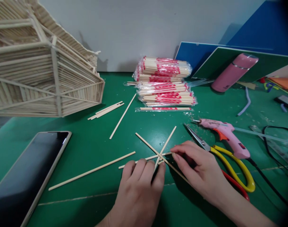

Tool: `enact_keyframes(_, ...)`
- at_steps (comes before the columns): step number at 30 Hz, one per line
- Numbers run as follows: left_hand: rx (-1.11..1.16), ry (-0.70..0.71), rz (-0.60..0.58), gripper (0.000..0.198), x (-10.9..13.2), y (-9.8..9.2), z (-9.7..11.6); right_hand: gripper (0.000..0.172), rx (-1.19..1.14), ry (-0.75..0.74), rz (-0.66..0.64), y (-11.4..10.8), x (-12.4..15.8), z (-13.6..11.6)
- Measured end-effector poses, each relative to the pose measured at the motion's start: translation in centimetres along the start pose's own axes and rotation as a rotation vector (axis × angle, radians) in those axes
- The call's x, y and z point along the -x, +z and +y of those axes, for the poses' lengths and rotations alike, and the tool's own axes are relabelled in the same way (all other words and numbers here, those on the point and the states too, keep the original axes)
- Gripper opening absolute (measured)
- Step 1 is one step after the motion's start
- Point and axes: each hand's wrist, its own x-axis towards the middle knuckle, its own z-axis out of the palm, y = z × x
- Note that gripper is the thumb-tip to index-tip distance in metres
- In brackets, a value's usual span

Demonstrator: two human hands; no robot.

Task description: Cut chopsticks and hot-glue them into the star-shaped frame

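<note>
Three thin wooden chopsticks (167,142) cross each other in a star shape on the green table. My left hand (141,181) is closed over the near side of the crossing, with a chopstick between its thumb and fingers. Thumb and forefinger of my right hand (198,168) pinch the right end of the flattest-lying chopstick (146,159). A short stick piece (161,162) shows by my left thumb; the rest of it is hidden. Scissors (209,146) with yellow and red handles lie beside my right hand, partly covered by it.
A large stick-built model (54,72) stands at the left, above a phone (28,170). Loose chopsticks (92,171) lie nearby. Wrapped chopstick bundles (165,85) are piled at the back. A pink glue gun (226,132) with its cord and a pink flask (236,72) are at the right.
</note>
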Motion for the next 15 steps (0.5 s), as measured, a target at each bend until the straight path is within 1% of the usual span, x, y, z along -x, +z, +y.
enact_keyframes(2,-0.020,0.019,0.029,0.032,0.1,0.2,0.0,0.013,0.009,0.024,-0.045,-0.2,0.5,0.1)
enact_keyframes(6,-0.036,0.022,0.014,0.031,0.3,0.0,0.0,0.013,0.070,0.052,-0.135,-0.2,1.3,0.2)
enact_keyframes(11,-0.024,0.024,0.017,0.029,0.3,-0.2,0.0,0.014,0.149,0.034,-0.157,0.1,1.4,0.3)
enact_keyframes(15,-0.020,-0.006,0.028,0.027,0.3,0.0,0.2,0.015,0.187,0.038,-0.182,0.2,1.3,0.3)
